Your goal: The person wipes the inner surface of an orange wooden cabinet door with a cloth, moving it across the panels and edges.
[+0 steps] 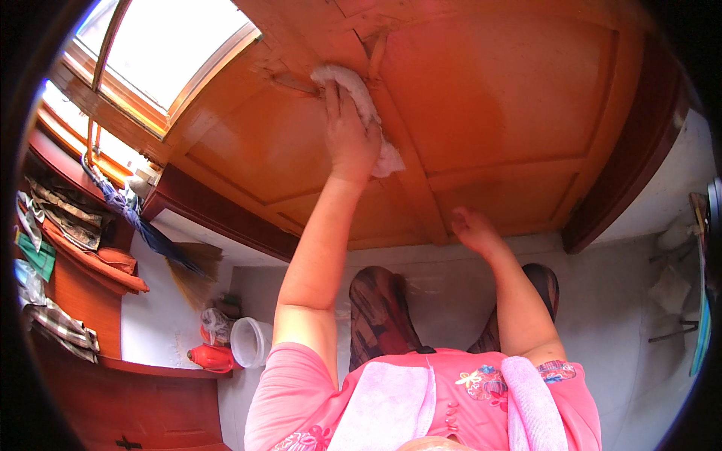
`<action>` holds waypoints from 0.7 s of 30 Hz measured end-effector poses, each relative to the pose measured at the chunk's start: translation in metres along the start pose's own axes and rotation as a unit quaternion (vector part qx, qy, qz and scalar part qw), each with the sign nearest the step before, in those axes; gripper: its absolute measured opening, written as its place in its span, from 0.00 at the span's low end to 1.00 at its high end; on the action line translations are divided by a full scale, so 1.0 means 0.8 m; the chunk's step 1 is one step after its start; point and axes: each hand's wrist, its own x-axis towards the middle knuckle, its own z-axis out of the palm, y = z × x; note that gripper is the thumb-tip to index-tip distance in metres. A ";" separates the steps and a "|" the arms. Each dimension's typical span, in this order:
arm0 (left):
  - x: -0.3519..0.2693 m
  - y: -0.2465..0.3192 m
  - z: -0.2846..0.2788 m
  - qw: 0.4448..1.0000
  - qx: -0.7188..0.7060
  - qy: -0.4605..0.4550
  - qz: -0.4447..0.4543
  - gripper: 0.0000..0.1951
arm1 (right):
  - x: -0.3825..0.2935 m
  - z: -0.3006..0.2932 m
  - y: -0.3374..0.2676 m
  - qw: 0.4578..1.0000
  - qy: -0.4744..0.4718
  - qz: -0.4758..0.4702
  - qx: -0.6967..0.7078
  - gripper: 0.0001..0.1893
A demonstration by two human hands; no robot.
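My left hand [351, 132] presses a white cloth [389, 160] flat against a varnished orange-brown wooden door [507, 101]. The cloth spreads out past my fingers on both sides and lies over the middle of the door, close to the seam. Beside the cloth, a door handle [294, 84] sticks out on the left, and a second handle [378, 55] sits just above. Lower down and to the right, my right hand [474, 228] hangs in front of the door's lower panel. It holds nothing, its fingers loosely apart.
On the left, a bright glazed window [175, 51] adjoins the door. A folded blue umbrella [141, 225] hangs near a straw broom [197, 268]. Folded clothes [90, 248] lie on a wooden surface. A white bucket [248, 341] and a red bottle [211, 358] stand on the grey floor [598, 315].
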 end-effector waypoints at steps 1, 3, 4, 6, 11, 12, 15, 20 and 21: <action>0.015 -0.002 -0.008 1.000 0.015 0.018 0.005 0.36 | 0.000 0.001 -0.002 1.000 -0.001 -0.002 0.001 0.18; 0.046 0.001 -0.024 0.999 0.029 0.036 0.010 0.35 | 0.001 0.002 -0.003 1.000 0.001 -0.006 -0.004 0.18; 0.061 0.005 -0.030 0.999 0.014 0.047 0.003 0.35 | 0.002 0.000 -0.006 1.000 0.000 -0.006 -0.005 0.18; 0.065 0.006 -0.032 0.998 0.001 0.057 -0.003 0.34 | 0.002 -0.003 -0.012 0.997 -0.059 0.051 0.006 0.20; 0.023 0.013 -0.001 0.998 -0.003 0.037 -0.048 0.36 | -0.001 -0.005 -0.012 0.998 -0.054 0.041 0.008 0.19; 0.006 0.013 0.008 0.998 -0.005 0.037 -0.048 0.36 | -0.002 -0.005 -0.012 0.999 -0.046 0.029 -0.004 0.18; -0.023 0.009 0.020 0.998 0.014 0.004 -0.054 0.37 | -0.006 -0.010 -0.024 0.997 -0.054 0.041 0.023 0.18; 0.003 0.004 0.009 0.999 -0.019 0.033 -0.020 0.37 | -0.007 -0.007 -0.021 0.998 -0.053 0.043 0.015 0.18; 0.017 0.006 0.004 0.999 -0.022 0.033 -0.021 0.37 | -0.006 -0.008 -0.018 0.998 -0.049 0.042 0.018 0.18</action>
